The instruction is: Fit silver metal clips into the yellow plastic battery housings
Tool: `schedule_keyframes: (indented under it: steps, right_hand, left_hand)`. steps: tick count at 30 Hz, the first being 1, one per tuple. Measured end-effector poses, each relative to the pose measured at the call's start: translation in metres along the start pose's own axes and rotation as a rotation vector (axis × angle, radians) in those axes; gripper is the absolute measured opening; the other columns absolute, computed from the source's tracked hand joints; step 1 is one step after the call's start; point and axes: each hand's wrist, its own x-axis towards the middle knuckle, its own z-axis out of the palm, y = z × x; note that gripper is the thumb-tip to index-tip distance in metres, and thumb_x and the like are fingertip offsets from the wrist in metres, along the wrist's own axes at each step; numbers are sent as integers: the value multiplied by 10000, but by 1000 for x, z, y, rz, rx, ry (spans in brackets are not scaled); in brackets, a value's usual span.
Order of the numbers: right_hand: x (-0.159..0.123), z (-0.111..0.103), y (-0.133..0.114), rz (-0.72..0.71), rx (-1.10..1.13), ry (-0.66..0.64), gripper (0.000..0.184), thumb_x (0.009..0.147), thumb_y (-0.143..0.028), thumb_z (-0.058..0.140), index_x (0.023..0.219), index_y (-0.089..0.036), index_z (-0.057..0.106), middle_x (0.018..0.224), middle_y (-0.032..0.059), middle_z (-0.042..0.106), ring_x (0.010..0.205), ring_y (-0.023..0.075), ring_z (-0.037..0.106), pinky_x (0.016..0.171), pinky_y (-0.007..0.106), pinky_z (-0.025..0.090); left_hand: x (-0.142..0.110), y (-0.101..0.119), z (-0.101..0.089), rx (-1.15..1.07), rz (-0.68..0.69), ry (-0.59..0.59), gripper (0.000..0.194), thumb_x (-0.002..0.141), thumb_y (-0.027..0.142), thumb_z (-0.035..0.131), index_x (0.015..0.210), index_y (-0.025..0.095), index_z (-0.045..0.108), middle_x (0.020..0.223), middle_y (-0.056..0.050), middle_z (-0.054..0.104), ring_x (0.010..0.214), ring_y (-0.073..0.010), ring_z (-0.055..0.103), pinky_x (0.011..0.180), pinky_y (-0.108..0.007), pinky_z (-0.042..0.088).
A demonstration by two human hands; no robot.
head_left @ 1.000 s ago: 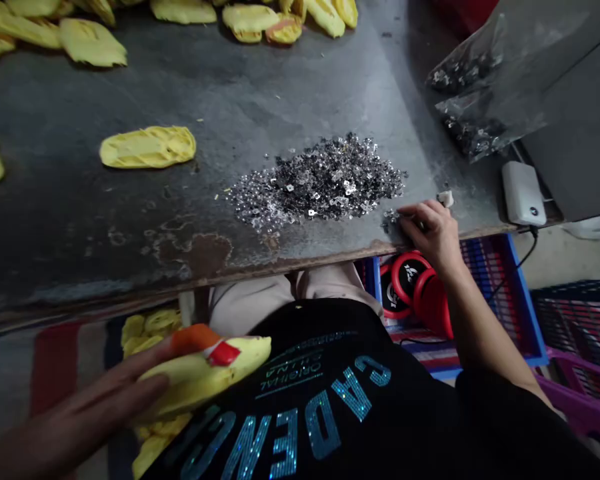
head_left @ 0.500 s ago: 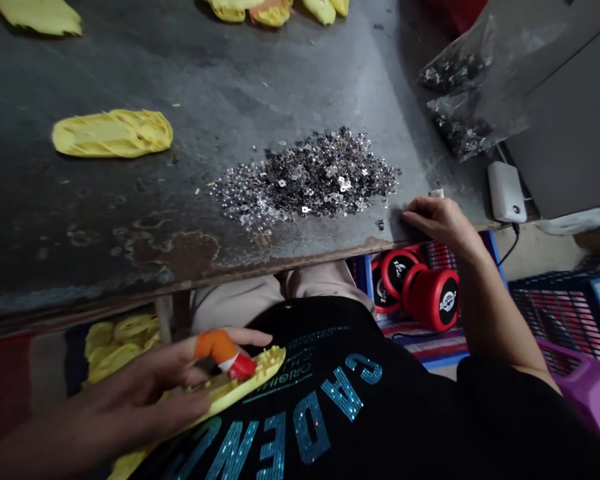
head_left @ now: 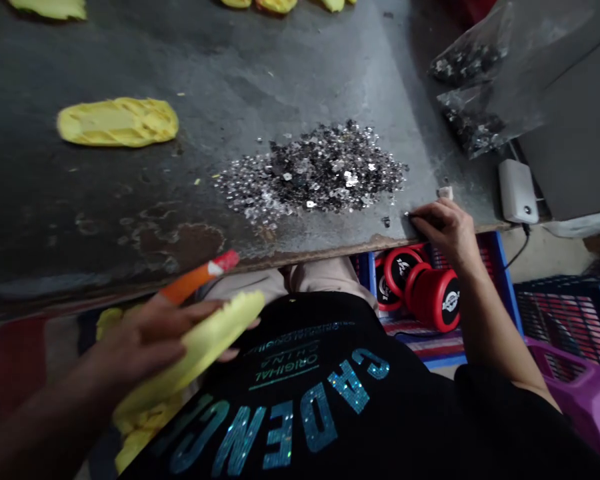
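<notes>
My left hand (head_left: 153, 333), blurred by motion, grips a long yellow moulded piece (head_left: 215, 337) with a toothed edge in front of my shirt. Its index finger, wrapped in orange and red, sticks out over the table edge. My right hand (head_left: 445, 223) rests at the table's front edge, thumb and index finger pinched. A tiny dark speck shows at those fingertips, too small to name. Left of that hand lies a heap of small shiny metal clips (head_left: 330, 170), with one dark clip (head_left: 386, 221) apart from it. Another yellow moulded piece (head_left: 117, 122) lies flat at the left.
More yellow pieces (head_left: 279, 5) lie along the far side. Clear bags of metal parts (head_left: 473, 123) and a white power bank (head_left: 518, 192) stand at the right. Below the worn table edge (head_left: 300, 257), a blue crate (head_left: 505, 287) holds red-rimmed wheels (head_left: 433, 300).
My left hand has tilted the yellow piece, and its wrapped index finger has lifted off it and straightened. My right hand stays at the table edge, pinching. The whole view has shifted slightly.
</notes>
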Motion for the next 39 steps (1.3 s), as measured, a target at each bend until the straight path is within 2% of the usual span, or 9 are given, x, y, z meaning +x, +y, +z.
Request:
schedule_keyframes:
  steps: [2,6,8,11,14,20,29,34,39]
  right_hand:
    - [0,3,-9,-76,30,38,97,1030,-353,820,1017,-274,875,904,29,787,792,225,724,736,377,551]
    - [2,14,-62,-289,166,92,135,1020,-271,913,1131,-342,885,984,42,889,836,270,804,788,463,613]
    - [4,22,-100,-470,247,-8,248,1004,-188,924,1170,-358,852,1037,13,904,843,258,828,792,460,657]
    - [7,36,-150,-653,296,-107,339,1032,-96,866,1249,-348,801,1070,0,891,869,227,824,789,431,680]
    - [10,50,-173,-745,290,-132,348,1048,-107,853,1290,-348,786,1082,10,885,905,228,835,802,429,693]
    - [13,53,-183,-793,208,-189,317,1061,-142,838,1278,-370,815,1072,17,892,899,248,847,804,457,710]
    - [11,52,-181,-877,91,-181,426,1054,-81,831,1396,-322,749,1136,52,881,904,245,787,814,454,664]
    - [8,51,-179,-906,25,-144,432,1086,-116,806,1450,-337,728,1143,42,883,927,243,776,840,443,667]
    - [3,51,-175,-929,7,-92,481,1049,-80,832,1476,-282,743,1152,65,892,958,258,783,864,446,684]
  left_hand:
    - [7,24,20,-348,-120,-153,1088,615,973,884,1471,302,869,1406,-115,900,1097,-463,904,801,-552,752]
    - [16,58,62,-761,-7,-419,899,964,758,772,1670,208,682,1445,-194,875,1143,-428,909,651,-350,715]
    - [18,63,76,-856,-5,-496,815,1055,700,686,1683,183,648,1509,-223,842,1169,-419,907,631,-318,708]
    - [14,61,84,-892,-18,-527,856,1004,728,746,1666,193,659,1526,-244,827,1259,-467,879,661,-368,745]
    - [10,56,82,-879,-35,-541,902,950,765,797,1639,193,685,1425,-229,865,1330,-487,848,765,-442,778]
    - [13,51,77,-932,-54,-550,881,914,768,913,1623,288,705,1554,-160,817,1404,-474,803,804,-463,792]
    - [13,52,83,-953,31,-501,786,1056,664,810,1729,310,612,1585,-140,789,1276,-400,849,873,-476,796]
    - [13,56,86,-953,90,-448,862,1036,654,857,1760,274,585,1703,-143,720,1501,-420,748,935,-390,774]
    - [12,59,89,-957,108,-454,764,1067,566,837,1737,268,620,1715,-114,720,1573,-409,702,1067,-429,740]
